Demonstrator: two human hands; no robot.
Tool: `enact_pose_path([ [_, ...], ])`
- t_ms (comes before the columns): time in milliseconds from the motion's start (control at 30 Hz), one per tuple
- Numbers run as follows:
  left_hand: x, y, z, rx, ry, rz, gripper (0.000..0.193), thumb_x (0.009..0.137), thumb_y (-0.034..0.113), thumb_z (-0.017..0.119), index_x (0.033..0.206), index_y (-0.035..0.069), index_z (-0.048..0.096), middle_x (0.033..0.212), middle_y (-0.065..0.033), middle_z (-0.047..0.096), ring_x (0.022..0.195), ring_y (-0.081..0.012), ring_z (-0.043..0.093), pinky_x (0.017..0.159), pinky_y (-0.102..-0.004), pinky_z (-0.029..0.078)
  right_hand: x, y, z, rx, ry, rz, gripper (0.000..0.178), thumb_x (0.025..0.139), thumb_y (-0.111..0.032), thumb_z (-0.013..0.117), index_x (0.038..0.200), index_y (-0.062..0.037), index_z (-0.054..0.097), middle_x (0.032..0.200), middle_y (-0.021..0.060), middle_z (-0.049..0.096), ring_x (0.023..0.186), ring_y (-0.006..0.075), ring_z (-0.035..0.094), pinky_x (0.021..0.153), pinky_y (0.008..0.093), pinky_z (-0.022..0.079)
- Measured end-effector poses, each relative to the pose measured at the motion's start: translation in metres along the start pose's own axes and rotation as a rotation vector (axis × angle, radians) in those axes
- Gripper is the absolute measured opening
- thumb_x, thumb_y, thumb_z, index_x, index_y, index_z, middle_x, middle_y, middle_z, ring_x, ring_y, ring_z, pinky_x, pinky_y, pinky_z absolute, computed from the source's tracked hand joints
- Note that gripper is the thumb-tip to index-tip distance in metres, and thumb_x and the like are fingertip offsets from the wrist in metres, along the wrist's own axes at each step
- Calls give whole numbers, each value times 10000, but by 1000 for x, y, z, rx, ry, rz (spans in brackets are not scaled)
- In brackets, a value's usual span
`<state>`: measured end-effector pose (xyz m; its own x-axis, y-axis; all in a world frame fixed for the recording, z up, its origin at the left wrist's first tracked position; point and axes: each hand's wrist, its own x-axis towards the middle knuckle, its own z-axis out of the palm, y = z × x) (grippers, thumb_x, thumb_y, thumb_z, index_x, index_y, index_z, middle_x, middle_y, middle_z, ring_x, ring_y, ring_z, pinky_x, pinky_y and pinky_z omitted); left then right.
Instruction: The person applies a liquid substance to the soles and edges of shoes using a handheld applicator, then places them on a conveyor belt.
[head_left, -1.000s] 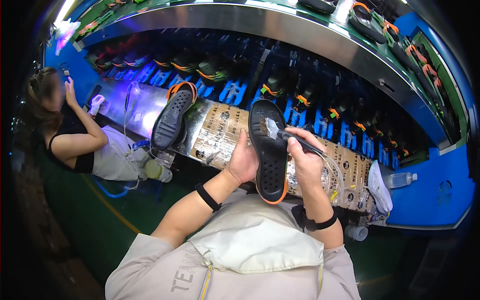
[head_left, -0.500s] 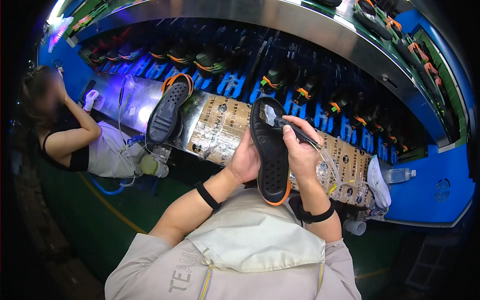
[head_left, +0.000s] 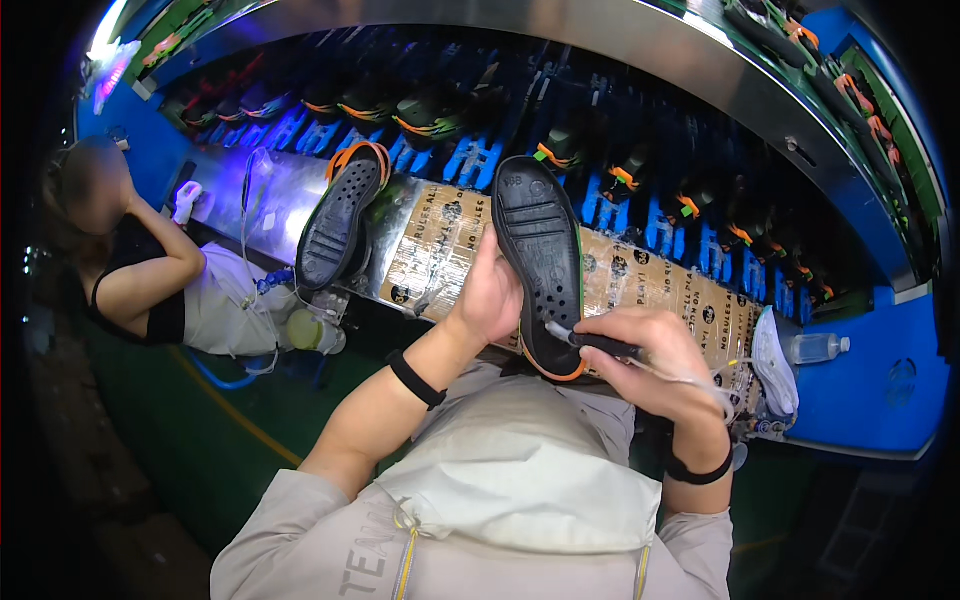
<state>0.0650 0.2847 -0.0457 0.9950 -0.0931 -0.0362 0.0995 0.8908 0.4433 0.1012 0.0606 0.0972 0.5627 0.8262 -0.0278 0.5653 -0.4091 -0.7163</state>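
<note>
My left hand (head_left: 492,300) grips a black shoe sole (head_left: 540,235) by its left edge, in front of my apron. The sole's perforated, ridged face is turned up, and an orange rim shows at its near end. My right hand (head_left: 655,350) is closed around the black handle of a brush (head_left: 612,347) with a thin clear tube trailing from it. The pale brush tip touches or nearly touches the holes near the sole's near end. To the left, another black sole (head_left: 341,225) with orange straps behind it rests on the bench.
Cardboard and clear film cover part of the metal bench (head_left: 440,250). Beyond it, shoes with orange and green trim sit over blue holders (head_left: 472,160). A clear bottle (head_left: 818,348) and a white cloth-like item (head_left: 775,365) lie at right. Another person (head_left: 150,255) sits at left.
My right hand has moved the brush from the sole's far end to its near end. The sole has shifted slightly up and away, and the white patch at its far end no longer shows.
</note>
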Motion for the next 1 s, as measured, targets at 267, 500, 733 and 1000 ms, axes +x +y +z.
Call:
enact_pose_path([
  [267, -12, -32, 19, 108, 125, -25, 773, 1146, 673, 220, 1631, 112, 437, 1593, -115, 554, 1479, -261, 532, 1271, -464, 409, 47, 18, 27, 309, 672, -157, 261, 907, -43, 811, 1167, -19, 798, 948, 136, 758, 830, 242, 720, 762, 351, 562],
  [500, -15, -21, 0, -158, -121, -8, 802, 1098, 733, 365, 1610, 126, 477, 1585, -125, 563, 1455, -278, 560, 1241, -460, 456, 48, 25, 19, 501, 490, -160, 242, 922, -26, 786, 1162, -13, 815, 999, 86, 774, 884, 164, 706, 825, 293, 557],
  [733, -7, -6, 12, -162, -158, 13, 800, 1066, 741, 416, 1562, 125, 540, 1518, -120, 630, 1377, -290, 628, 1200, -490, 499, 42, 7, 12, 245, 353, -374, 250, 857, -78, 835, 1100, -38, 793, 878, 136, 740, 820, 318, 716, 758, 402, 550],
  [1000, 3, 19, 28, -105, -177, 123, 982, 996, 862, 297, 1536, 81, 549, 1350, -270, 682, 1192, -430, 699, 1079, -575, 558, 32, -11, 22, 176, 359, -462, 256, 860, -34, 823, 1114, -32, 791, 905, 138, 760, 787, 308, 727, 735, 388, 562],
])
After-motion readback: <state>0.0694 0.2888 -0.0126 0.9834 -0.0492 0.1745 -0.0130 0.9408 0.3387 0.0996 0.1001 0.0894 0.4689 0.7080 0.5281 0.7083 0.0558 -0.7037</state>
